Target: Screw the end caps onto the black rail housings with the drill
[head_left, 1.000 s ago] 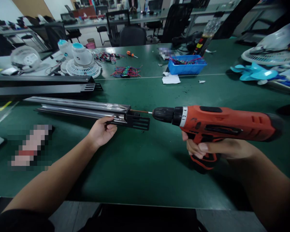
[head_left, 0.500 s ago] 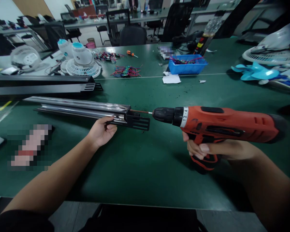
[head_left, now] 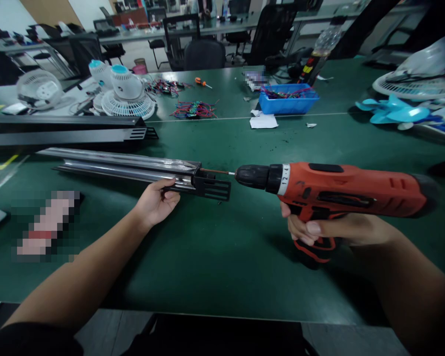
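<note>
My right hand (head_left: 307,227) is closed around the grip of a red and black cordless drill (head_left: 352,185), held level and pointing left. A long thin bit (head_left: 218,171) runs from its chuck to the near end of a dark metal profile (head_left: 129,170); where the tip meets the profile is too small to make out. My left hand (head_left: 158,202) pinches that profile close to its slotted black end bracket (head_left: 213,188), thumb on top. The profile lies lengthwise on the green table (head_left: 222,267).
More dark metal profiles (head_left: 59,136) lie behind on the left. Fan parts (head_left: 128,96), wired circuit boards (head_left: 193,110), an orange screwdriver (head_left: 202,82), a blue bin (head_left: 289,101) and a bottle (head_left: 317,54) stand further back. Light-blue fan blades (head_left: 396,111) lie at right.
The drill has shifted very slightly to the right. My left hand and the profile have hardly moved.
</note>
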Tool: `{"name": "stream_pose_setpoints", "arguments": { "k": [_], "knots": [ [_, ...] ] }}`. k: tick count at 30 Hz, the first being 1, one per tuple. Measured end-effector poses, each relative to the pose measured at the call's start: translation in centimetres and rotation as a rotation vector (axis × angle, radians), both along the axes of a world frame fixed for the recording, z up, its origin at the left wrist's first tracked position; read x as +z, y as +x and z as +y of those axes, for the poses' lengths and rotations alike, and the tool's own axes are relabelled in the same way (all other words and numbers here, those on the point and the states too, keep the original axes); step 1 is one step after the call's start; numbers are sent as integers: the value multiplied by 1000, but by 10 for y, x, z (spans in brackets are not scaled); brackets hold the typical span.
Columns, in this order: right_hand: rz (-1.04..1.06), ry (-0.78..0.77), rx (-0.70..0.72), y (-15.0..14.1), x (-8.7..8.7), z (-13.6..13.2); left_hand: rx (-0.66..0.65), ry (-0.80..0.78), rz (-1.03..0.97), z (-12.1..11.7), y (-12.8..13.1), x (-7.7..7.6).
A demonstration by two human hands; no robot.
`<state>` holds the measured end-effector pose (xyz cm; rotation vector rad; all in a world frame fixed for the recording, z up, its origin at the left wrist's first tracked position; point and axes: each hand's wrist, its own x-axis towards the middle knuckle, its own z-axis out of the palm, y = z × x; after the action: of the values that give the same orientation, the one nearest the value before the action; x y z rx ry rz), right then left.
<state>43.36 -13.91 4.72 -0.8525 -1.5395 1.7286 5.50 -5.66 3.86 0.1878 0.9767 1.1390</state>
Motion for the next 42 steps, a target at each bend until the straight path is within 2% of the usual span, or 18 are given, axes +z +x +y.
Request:
{"name": "stream_pose_setpoints", "arguments": {
  "k": [11,20,24,32,42],
  "knots": [
    [98,4,116,-1,-3,2,3,18,5,0,-1,-1],
    [135,-22,127,-6,-3,1,0,27,4,1,-1,-3],
    [102,-21,90,-5,0,-1,8,15,7,1,0,-2],
    [-126,39,-22,1,7,-6,7,19,-9,2,0,-2],
    [-141,65,-65,-1,11,-6,-13,26,-12,1,-1,-4]
  ]
}}
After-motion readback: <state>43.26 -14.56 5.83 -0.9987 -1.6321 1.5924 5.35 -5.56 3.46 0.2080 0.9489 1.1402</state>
